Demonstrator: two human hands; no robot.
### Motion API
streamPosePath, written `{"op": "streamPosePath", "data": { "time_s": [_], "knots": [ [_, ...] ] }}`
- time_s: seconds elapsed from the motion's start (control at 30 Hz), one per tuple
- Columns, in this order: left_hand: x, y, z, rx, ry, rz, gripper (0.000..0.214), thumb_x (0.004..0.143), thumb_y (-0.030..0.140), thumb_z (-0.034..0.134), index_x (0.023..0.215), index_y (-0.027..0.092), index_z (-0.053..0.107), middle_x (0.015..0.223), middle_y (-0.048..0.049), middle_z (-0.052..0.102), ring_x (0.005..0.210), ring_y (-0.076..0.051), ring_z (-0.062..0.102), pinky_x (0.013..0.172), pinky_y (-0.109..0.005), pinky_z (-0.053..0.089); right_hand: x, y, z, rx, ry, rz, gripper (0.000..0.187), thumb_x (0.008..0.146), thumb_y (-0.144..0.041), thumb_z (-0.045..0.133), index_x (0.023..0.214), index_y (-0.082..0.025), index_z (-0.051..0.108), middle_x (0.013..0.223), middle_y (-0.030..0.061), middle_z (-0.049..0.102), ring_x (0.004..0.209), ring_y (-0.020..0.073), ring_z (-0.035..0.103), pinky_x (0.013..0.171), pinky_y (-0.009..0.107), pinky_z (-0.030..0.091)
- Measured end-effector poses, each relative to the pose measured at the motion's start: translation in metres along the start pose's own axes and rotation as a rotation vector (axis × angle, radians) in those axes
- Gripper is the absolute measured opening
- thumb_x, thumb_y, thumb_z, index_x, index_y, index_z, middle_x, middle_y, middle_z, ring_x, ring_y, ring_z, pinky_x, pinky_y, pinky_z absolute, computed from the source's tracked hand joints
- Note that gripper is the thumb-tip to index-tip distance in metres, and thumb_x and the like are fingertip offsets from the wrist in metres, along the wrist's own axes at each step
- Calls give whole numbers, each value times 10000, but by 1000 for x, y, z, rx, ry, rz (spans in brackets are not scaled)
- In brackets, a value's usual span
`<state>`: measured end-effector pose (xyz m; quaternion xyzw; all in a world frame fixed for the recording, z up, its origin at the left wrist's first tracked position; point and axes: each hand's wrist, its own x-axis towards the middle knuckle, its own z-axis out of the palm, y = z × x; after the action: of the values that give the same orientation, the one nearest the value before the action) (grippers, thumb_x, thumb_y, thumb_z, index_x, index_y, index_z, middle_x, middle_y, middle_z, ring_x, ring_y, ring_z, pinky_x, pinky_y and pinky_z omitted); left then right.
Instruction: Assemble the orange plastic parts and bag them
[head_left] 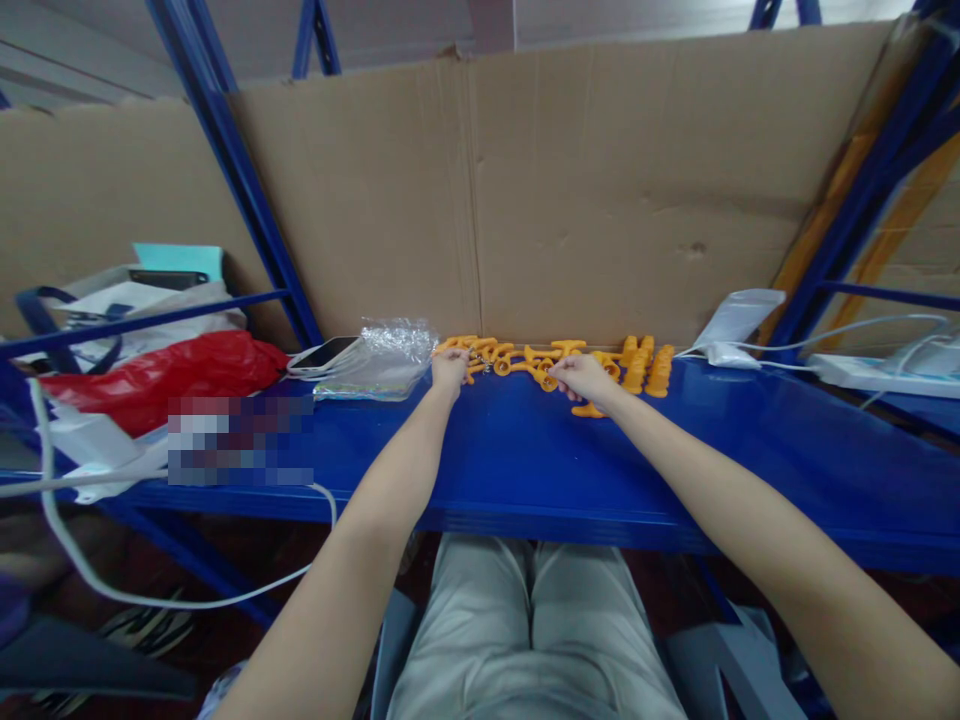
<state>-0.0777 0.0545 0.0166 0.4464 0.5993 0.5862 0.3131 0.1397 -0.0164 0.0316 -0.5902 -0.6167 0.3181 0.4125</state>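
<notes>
**Orange plastic pieces** [637, 368]: small moulded hooks and pegs, laid in a row on the blue shelf [525, 470] against the cardboard backing [600, 200]. The row is spanned between both hands and runs on beyond the right hand [583, 378], which is pinched on one piece. The left hand [450, 371] is curled at the row's end; its grip cannot be told. Judged light, stiff and smooth, and best taken by the shank. A clear bag [386, 362] is noted just outside the left hand.

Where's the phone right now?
The phone lies on the blue shelf at the left of the head view, between the red bag and the clear plastic bag, just left of the left hand.
</notes>
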Motion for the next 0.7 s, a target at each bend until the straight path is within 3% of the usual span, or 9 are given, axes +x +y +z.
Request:
{"op": "streamPosePath", "data": {
  "time_s": [0.27,0.4,0.5,0.6,0.7],
  "knots": [
    [-3,-8,4,193,-92,-20,191,876,117,547,692,167,540,451,73,456,308,-38,391,359,-127,292,-1,-1,1,-55,11,-10,244,880,-111,576,646,-173,544,446,-59,514,349,46,419,374,153,327],
    [1,-7,5,194,-90,-4,106,869,70,521,881,154,585,534,66,556,336,-33,457,411,-122,372,1,1,0,-123,11,-34,196,871,-137,580,678,-166,591,467,-44,532,363,61,433,418,178,378],
    [5,-8,5,205,-86,86,108,893,124,524,977,153,586,625,37,630,362,-44,498,434,-143,422,3,3,0,-259,-8,-81,164,885,-153,550,760,-154,655,534,-11,598,408,88,491,457,203,416],
    [7,-10,5,275,-123,192,101,913,205,531,923,149,615,671,-6,666,460,-94,594,471,-180,482,1,3,0,-554,34,-213,177,898,-170,541,852,-150,711,732,70,716,638,166,653,597,250,484],
    [7,-12,6,406,-201,235,165,899,203,525,840,139,665,723,-59,706,665,-177,705,589,-242,564,-5,2,1,-826,75,-288,229,927,-213,519,950,-161,740,949,122,759,910,250,700,751,310,500]
  ]
}}
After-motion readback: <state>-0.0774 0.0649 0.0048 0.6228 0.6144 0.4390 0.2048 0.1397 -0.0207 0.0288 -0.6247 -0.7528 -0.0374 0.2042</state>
